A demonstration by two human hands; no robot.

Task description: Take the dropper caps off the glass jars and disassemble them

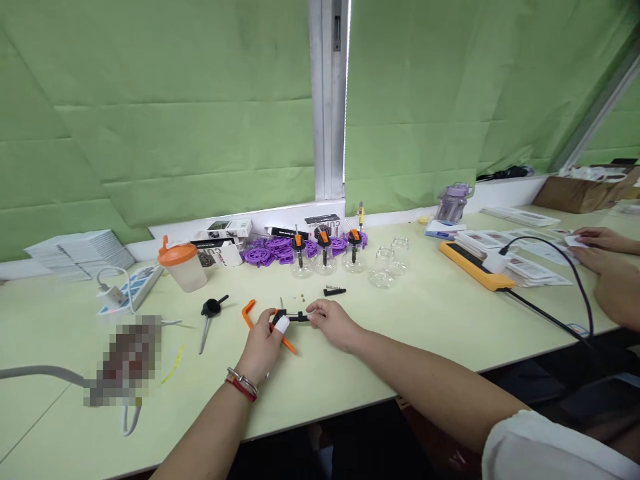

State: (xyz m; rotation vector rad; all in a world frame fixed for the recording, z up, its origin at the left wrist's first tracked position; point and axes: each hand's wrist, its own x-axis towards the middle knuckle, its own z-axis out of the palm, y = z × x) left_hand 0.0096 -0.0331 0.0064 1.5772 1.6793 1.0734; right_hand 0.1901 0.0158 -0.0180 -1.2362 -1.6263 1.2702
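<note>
My left hand (263, 340), with a white wrap on one digit, is closed around a black part with a thin metal rod (297, 317). At its other end, my right hand (333, 323) pinches the same part between thumb and fingers. An orange bent handle (249, 313) passes beneath my left hand, and part of it is hidden. Beyond my hands lies a small black piece with a spring (334, 291), near a few tiny bits (303, 298). Left of them rests a black round part with a grey rod (211, 308).
Several small glass bottles (325, 263) stand at the back, some with black-and-orange tops, before purple plastic parts (270, 251). An orange-lidded shaker (185, 270) and power strip (143, 287) are left. Rightward are a yellow power strip (470, 267), paper stacks and another person's hands (600, 247).
</note>
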